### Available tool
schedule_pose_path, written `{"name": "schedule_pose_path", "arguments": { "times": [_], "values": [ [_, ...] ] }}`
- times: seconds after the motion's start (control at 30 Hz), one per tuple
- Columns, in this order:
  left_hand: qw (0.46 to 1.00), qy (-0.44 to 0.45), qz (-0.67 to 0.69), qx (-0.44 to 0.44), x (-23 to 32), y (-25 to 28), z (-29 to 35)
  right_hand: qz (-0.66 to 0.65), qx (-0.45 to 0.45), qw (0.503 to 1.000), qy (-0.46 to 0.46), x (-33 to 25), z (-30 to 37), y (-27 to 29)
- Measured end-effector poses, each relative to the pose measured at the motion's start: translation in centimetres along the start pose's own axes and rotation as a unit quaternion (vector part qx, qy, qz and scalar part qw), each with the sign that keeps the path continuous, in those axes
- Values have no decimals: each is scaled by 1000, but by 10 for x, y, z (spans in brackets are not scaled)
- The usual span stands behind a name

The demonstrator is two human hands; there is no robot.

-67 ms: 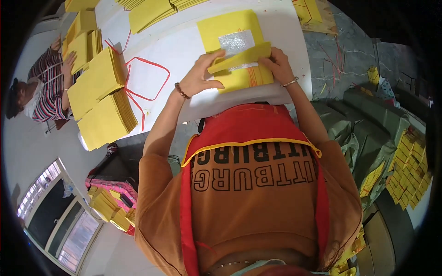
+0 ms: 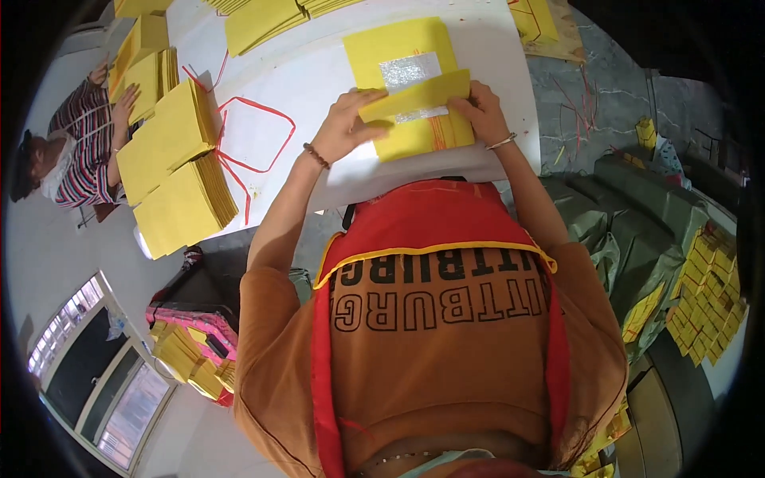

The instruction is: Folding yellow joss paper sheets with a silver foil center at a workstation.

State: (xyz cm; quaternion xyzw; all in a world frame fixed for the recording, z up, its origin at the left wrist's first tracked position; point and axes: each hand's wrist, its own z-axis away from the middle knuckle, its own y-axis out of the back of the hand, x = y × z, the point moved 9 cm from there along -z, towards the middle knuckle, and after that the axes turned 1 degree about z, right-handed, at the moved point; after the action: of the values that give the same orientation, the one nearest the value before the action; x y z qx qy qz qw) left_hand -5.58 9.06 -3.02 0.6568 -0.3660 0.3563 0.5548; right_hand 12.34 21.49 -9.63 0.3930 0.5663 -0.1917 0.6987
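Observation:
Yellow paper lies on the white table in front of me, with a silver foil patch on it. Across its middle, a folded yellow strip stands raised, and more silver shows just below it. My left hand grips the strip's left end, fingers behind it and thumb in front. At the other end my right hand is closed on the strip, its fingertips partly hidden. Red-orange lines run down the paper's near part.
Stacks of yellow paper stand at the table's left, near a loop of red cord. More yellow stacks lie at the far edge. A co-worker in a striped top handles yellow paper at the left. Green sacks stand right.
My left thumb has moved up toward the strip. The strip's face now shows broader, tilted more toward me. My right hand has hardly moved.

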Motion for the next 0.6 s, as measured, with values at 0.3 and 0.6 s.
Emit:
{"name": "schedule_pose_path", "arguments": {
  "times": [0.3, 0.6],
  "values": [
    [996, -44, -51, 51, -8, 8, 1, 118, 30, 959, 257, -53, -1, 16],
    [985, 84, -121, 86, -17, 6, 24, 208, -148, 964, 74, -44, 9, -11]
  ]
}}
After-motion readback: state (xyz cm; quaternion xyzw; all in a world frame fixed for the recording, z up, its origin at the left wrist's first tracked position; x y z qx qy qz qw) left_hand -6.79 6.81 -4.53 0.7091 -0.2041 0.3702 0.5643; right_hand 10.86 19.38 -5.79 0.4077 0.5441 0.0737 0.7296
